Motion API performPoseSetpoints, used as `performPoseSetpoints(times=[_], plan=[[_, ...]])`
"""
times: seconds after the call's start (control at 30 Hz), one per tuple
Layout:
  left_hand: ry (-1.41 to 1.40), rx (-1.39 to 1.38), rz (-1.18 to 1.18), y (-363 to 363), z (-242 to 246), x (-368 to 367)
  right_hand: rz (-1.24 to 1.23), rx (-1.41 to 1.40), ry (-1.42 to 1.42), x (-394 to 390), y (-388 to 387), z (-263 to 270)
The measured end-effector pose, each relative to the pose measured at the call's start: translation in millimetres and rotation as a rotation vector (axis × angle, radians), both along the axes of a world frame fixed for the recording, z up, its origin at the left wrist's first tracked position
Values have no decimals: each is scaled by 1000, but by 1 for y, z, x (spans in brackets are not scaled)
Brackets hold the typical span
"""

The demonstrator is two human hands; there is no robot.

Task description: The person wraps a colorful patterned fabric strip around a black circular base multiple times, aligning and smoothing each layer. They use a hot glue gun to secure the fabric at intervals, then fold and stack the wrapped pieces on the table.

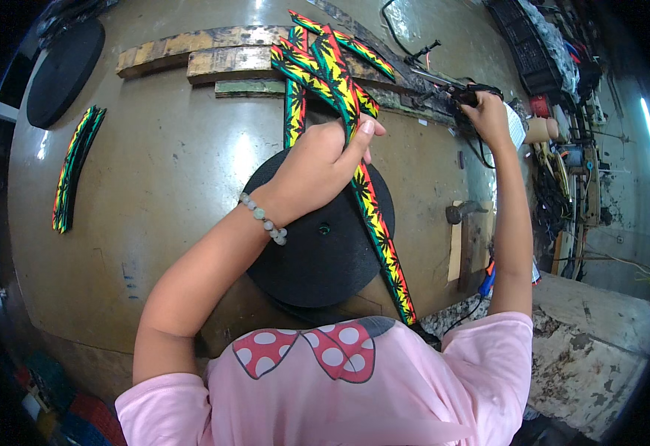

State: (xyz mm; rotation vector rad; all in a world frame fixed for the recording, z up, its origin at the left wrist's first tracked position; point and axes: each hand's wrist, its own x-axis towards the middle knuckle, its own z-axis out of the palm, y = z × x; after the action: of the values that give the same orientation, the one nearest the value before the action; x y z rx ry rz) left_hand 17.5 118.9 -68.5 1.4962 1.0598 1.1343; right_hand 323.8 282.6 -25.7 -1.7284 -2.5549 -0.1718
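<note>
My left hand (325,161) is closed on a patterned webbing strap (378,223) in red, yellow, green and black, whose lower end hangs past a black webbing roll (314,256) towards my shirt. More cut pieces of patterned webbing (302,61) lie crossed just beyond that hand, over wooden blocks. At the far right, my right hand (489,114) is on a dark-handled tool (472,92) with a long thin metal part; its exact kind is unclear. A bundle of the same patterned webbing (77,170) lies apart on the table's left side.
Wooden bars (230,64) cross the back of the table (158,223). Another black roll (66,72) stands at the left. A hammer (467,223) lies at the right, near a blue-handled tool (487,279). A black crate (525,56) and spools sit farther right.
</note>
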Motion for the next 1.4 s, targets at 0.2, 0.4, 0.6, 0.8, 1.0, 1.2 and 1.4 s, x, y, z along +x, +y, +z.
performPoseSetpoints(times=[0.2, 0.4, 0.6, 0.8, 1.0, 1.2, 1.4], plan=[[-17, -12, 1, -1, 0, 0, -19, 7, -8, -2, -1, -1], [-4, -1, 8, -1, 1, 0, 61, 72, 124, 2, 0, -4], [25, -16, -1, -1, 1, -1, 6, 16, 177, 4, 3, -6], [5, 12, 11, 0, -1, 0, 11, -21, 217, 4, 3, -6], [25, -6, -3, 0, -2, 0, 21, -18, 247, 2, 4, -5], [-9, 12, 25, 1, -3, 2, 12, -53, 217, 3, 4, -5], [42, 23, 22, 1, -3, 1, -1, -26, 139, 2, 4, 1]])
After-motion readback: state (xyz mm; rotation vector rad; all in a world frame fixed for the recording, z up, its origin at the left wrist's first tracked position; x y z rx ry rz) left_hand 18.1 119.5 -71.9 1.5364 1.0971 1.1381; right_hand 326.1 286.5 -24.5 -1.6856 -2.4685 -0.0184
